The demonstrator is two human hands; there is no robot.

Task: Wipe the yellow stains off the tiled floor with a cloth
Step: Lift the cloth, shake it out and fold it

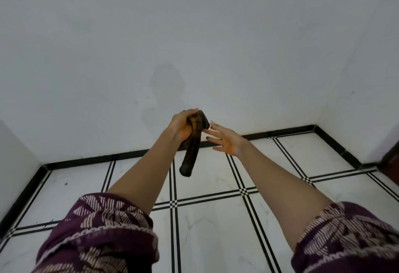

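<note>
Head view: left hand (183, 127) partly hides dark cloth (191, 154).

No writing, label, brand, number or sign can be read anywhere. The dark brown rolled cloth (192, 143) in the grip carries only faint yellowish stripes, and the white floor tiles with black double lines (216, 218) below the grip carry no lettering.

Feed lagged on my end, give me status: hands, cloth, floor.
Left hand shut on dark cloth, held up, end dangling. Right hand open beside it, fingertips near the cloth. Tiled floor: no yellow stains in view, nothing in the way.
</note>
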